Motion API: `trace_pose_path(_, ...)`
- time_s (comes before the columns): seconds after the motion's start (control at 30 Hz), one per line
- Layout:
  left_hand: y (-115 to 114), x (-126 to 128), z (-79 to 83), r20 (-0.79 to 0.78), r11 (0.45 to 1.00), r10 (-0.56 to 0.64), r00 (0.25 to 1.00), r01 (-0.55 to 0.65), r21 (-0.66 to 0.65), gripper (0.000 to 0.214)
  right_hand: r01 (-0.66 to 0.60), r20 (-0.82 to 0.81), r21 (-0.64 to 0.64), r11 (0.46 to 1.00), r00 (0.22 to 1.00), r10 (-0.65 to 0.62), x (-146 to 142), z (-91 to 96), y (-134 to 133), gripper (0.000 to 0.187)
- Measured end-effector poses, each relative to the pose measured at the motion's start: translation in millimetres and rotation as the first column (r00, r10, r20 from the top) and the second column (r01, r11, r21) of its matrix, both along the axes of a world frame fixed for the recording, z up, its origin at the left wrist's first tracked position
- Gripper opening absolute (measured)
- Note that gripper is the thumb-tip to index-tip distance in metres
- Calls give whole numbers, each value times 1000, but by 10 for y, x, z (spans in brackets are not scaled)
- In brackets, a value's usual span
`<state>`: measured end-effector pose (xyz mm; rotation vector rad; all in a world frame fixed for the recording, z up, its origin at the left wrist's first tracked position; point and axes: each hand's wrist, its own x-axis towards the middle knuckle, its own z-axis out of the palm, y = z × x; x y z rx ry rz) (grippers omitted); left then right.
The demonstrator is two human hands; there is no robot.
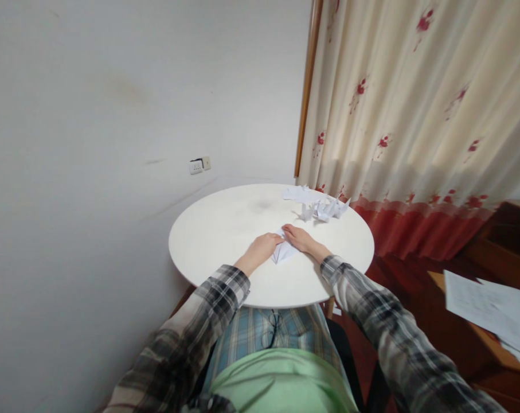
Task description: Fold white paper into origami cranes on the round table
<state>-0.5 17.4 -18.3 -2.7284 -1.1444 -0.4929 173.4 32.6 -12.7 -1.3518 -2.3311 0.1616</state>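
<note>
A folded white piece of paper (284, 252) with crease lines lies on the round white table (212, 246). My left hand (260, 251) is on its left side, fingers closed at its upper edge. From the right, my right hand (300, 237) presses on the paper's upper part with the fingers together. The fingertips of both hands nearly meet, and they hide the top of the paper. Behind my right hand sits a cluster of folded paper figures (326, 210), apart from the hands.
Flat white papers (296, 194) lie at the table's far edge. A patterned curtain (384, 115) hangs behind on the right. On the left is a wall with a socket (196, 167). Printed sheets (487, 304) rest on wooden furniture at the right.
</note>
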Motion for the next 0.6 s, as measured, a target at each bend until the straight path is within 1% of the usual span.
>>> trace_pose_path(0.1, -54, 17, 39, -10, 1000, 21, 1000, -20, 14, 30, 23, 20, 13, 1000, 1000, -23, 20, -9, 65, 32)
trace_pose_path(0.2, -112, 50, 112, -11, 998, 60, 998, -60, 35, 27, 42, 43, 24, 999, 998, -43, 34, -19, 108, 34)
trace_pose_path(0.27, -134, 69, 167, -12, 996, 81, 997, -80, 44, 26, 50, 55, 24, 998, 997, -52, 32, -23, 116, 36)
trace_pose_path(0.37, -136, 78, 225, -12, 996, 80, 997, -79, 32, 23, 65, 68, 21, 998, 996, -66, 13, -15, 102, 37)
trace_pose_path(0.47, -99, 74, 226, 14, 998, 56, 998, -57, 28, 22, 64, 78, 15, 998, 995, -65, -8, 9, 81, 37)
trace_pose_path(0.6, 1, 82, 145, 99, 1000, -8, 995, 10, -16, 25, 53, 71, 13, 999, 996, -53, 6, 30, 86, 37)
